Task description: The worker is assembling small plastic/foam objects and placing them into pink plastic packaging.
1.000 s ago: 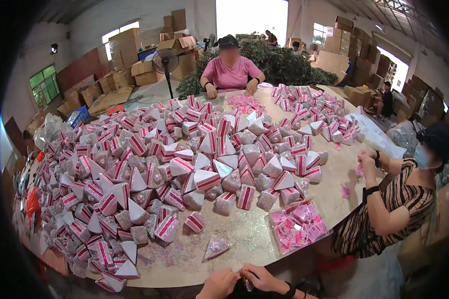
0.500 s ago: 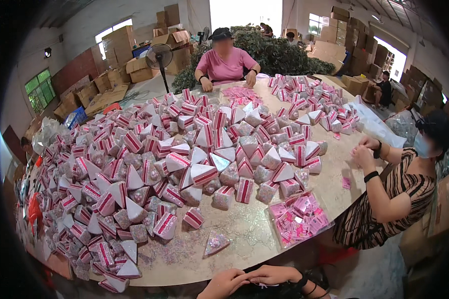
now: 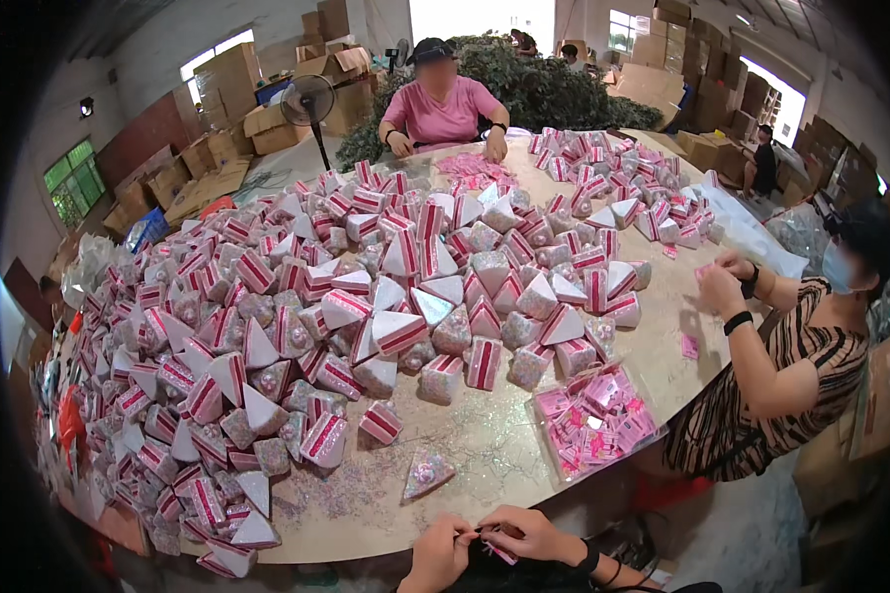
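Note:
At the near table edge, my left hand [image 3: 438, 555] and my right hand [image 3: 526, 535] meet, fingertips pinched together. A small pink tag [image 3: 501, 555] shows under my right fingers. Something thin and dark lies between the fingertips, too small to name. Just beyond my hands, a glittery cake-slice ornament [image 3: 428, 474] with a rosette on top lies alone. To the right sits a clear plastic tray [image 3: 653, 432] heaped with pink tags [image 3: 595, 415]. A large pile of similar cake-slice ornaments [image 3: 399, 331], white with pink stripes, spreads across the left and middle.
Glitter dusts the pale table [image 3: 475, 425]. A person in a pink shirt [image 3: 443, 112] sits across, near a heap of pink tags [image 3: 473, 170]. Another in a striped top [image 3: 791, 376] works at the right. A fan [image 3: 309, 102] and cardboard boxes [image 3: 229, 84] stand behind.
My hands, earlier resting one over the other, have moved apart slightly and now pinch at the fingertips. The person across has shifted their hands; the view has tilted slightly.

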Demonstrator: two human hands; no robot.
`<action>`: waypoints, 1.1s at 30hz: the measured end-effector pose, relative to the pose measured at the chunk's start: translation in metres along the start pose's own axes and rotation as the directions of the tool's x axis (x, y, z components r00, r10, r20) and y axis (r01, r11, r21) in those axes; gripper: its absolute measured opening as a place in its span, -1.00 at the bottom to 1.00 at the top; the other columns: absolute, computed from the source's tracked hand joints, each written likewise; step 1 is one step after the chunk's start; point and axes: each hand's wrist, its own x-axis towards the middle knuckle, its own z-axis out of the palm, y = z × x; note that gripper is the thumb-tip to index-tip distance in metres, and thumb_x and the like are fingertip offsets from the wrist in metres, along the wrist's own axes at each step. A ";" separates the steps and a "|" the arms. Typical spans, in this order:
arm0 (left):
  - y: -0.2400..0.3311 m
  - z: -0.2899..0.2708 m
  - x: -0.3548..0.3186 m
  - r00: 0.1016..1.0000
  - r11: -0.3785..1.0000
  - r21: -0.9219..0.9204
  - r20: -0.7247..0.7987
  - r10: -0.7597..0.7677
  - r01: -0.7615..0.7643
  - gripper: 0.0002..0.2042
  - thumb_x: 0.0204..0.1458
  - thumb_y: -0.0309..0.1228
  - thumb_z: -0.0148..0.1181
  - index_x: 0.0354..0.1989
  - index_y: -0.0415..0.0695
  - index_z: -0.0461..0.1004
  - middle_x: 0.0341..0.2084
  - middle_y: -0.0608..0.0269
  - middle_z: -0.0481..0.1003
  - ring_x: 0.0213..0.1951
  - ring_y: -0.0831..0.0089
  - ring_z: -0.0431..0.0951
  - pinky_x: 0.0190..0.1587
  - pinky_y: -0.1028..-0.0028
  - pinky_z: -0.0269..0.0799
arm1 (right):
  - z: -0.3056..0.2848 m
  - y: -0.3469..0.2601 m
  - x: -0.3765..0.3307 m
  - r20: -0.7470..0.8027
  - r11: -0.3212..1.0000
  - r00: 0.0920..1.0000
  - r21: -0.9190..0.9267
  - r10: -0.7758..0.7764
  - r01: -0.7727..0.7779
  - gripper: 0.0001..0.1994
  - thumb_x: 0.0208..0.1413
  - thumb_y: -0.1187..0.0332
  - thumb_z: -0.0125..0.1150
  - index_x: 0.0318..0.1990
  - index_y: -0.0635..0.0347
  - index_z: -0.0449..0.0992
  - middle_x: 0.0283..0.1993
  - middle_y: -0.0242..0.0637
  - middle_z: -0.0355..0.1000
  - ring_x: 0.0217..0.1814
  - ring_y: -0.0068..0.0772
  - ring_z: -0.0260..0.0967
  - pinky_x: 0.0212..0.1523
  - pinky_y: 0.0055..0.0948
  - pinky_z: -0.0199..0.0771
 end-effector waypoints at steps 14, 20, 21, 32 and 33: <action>-0.010 -0.029 0.024 0.612 0.194 -0.586 0.700 -0.368 0.786 -0.84 0.24 -0.35 0.05 -0.29 -0.20 0.41 -0.54 0.35 0.37 -0.56 0.60 0.24 -0.52 0.62 0.16 | 0.003 -0.001 0.019 -0.011 0.754 0.858 -0.484 -0.513 0.445 -0.77 -0.01 0.44 0.32 -0.16 0.19 0.52 -0.34 -0.25 0.49 -0.42 -0.23 0.48 -0.43 -0.40 0.47; -0.001 -0.032 0.030 0.456 -0.210 -0.502 0.859 -0.232 0.839 -0.79 0.28 -0.33 0.00 -0.28 -0.23 0.42 -0.54 0.43 0.29 -0.53 0.71 0.16 -0.53 0.70 0.06 | 0.004 0.001 0.018 -0.018 0.683 0.813 -0.554 -0.582 0.476 -0.79 -0.08 0.44 0.36 -0.25 0.19 0.51 -0.40 -0.28 0.46 -0.42 -0.22 0.43 -0.44 -0.36 0.44; 0.000 -0.032 0.029 0.479 -0.168 -0.524 0.843 -0.245 0.835 -0.80 0.28 -0.34 0.01 -0.29 -0.23 0.42 -0.54 0.42 0.29 -0.54 0.71 0.16 -0.53 0.70 0.06 | 0.004 0.002 0.018 -0.036 0.690 0.809 -0.546 -0.586 0.476 -0.80 -0.08 0.44 0.36 -0.27 0.19 0.51 -0.41 -0.29 0.45 -0.43 -0.22 0.41 -0.40 -0.34 0.42; 0.020 -0.049 0.053 0.989 0.994 -0.094 -0.131 -0.067 0.055 -0.84 0.01 -0.43 0.27 -0.31 -0.21 0.44 -0.43 0.16 0.45 -0.44 0.32 0.46 -0.42 0.42 0.35 | -0.013 -0.012 0.023 -0.256 0.963 0.930 -0.115 -0.266 0.244 -0.91 -0.12 0.64 0.20 -0.42 0.30 0.46 -0.27 -0.15 0.47 -0.08 -0.26 0.45 -0.12 -0.38 0.39; 0.015 -0.052 0.055 0.981 0.998 0.061 -0.191 0.023 -0.012 -0.77 -0.04 -0.42 0.30 -0.24 -0.21 0.43 -0.36 0.13 0.44 -0.31 0.18 0.47 -0.30 0.31 0.39 | -0.014 -0.007 0.023 -0.258 0.964 0.929 -0.041 -0.266 0.264 -0.91 -0.10 0.66 0.16 -0.41 0.32 0.45 -0.23 -0.11 0.46 -0.04 -0.26 0.44 -0.08 -0.39 0.37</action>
